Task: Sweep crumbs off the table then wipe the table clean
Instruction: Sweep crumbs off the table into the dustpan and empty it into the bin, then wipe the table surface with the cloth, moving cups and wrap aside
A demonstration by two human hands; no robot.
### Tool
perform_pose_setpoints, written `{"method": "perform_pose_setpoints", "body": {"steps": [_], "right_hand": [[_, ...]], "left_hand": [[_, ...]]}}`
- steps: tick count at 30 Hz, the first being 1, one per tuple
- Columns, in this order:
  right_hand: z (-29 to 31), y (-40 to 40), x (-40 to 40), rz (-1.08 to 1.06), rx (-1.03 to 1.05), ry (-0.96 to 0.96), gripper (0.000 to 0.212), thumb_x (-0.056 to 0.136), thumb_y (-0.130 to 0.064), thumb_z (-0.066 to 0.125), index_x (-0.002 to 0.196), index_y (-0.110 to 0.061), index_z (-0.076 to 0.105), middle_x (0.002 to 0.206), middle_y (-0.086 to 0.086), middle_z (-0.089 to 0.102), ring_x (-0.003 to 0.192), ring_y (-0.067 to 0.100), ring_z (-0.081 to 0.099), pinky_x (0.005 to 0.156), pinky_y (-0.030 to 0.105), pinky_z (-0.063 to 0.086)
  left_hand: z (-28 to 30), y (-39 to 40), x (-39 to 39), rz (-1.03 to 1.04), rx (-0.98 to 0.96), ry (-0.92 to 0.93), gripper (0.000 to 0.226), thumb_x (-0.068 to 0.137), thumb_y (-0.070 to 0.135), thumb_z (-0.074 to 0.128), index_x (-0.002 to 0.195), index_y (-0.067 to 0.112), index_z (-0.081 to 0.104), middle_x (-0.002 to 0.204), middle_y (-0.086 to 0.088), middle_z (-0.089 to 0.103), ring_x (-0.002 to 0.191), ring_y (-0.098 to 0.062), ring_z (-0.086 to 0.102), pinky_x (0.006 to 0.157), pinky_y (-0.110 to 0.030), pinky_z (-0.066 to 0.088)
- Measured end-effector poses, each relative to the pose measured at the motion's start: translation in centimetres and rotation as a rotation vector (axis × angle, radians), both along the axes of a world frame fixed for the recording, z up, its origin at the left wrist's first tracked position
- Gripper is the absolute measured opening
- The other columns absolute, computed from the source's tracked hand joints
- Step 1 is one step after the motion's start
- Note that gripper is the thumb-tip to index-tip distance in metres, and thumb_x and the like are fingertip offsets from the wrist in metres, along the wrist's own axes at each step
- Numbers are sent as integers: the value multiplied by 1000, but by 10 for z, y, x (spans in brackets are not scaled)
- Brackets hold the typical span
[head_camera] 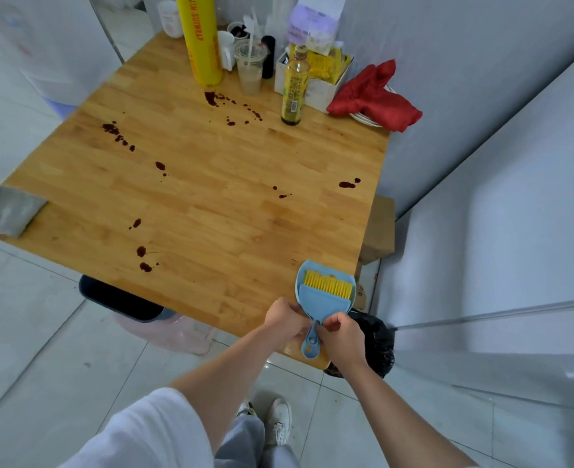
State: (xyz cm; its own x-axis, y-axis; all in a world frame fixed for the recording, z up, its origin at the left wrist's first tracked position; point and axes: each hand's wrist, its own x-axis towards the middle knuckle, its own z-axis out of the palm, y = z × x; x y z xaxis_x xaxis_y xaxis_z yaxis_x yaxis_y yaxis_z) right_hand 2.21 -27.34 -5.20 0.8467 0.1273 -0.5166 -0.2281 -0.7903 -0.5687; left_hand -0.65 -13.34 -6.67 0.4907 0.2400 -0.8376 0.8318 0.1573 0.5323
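Observation:
A blue dustpan (326, 300) lies at the near right corner of the wooden table (211, 184), with a yellow-bristled brush (328, 283) nested in it. My left hand (285, 319) grips the dustpan's left edge near the handle. My right hand (343, 337) pinches the blue handle (312, 346), which sticks out over the table's edge. Dark red sauce spots (213, 97) are scattered over the tabletop. A red cloth (376, 96) lies on a plate at the far right corner.
At the back stand a yellow wrap roll (202, 38), cups (250, 67), a bottle (294, 86) and a box of packets (326, 76). A grey rag (6, 209) hangs over the left edge. A black-bagged bin (376, 342) sits below the near corner, a dark bin (120, 298) under the table's front.

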Motion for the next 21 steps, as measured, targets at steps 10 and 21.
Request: {"method": "perform_pose_setpoints", "body": {"steps": [10,21], "right_hand": [[48,1,24,239,-146,-45,30,90,-45,64,73,-20,61,71,-6,65,68,13,62,61,32,50],[186,206,11,553,222,-92,31,97,-47,57,86,-19,64,73,-2,69,72,28,73,71,47,61]], "left_hand": [[52,51,-22,53,23,-4,43,82,14,78,118,17,54,95,-7,68,77,-16,65,69,-33,63],[183,233,-67,151,325,-233,18,92,32,68,108,22,66,89,-3,71,77,-17,65,84,-36,61]]}}
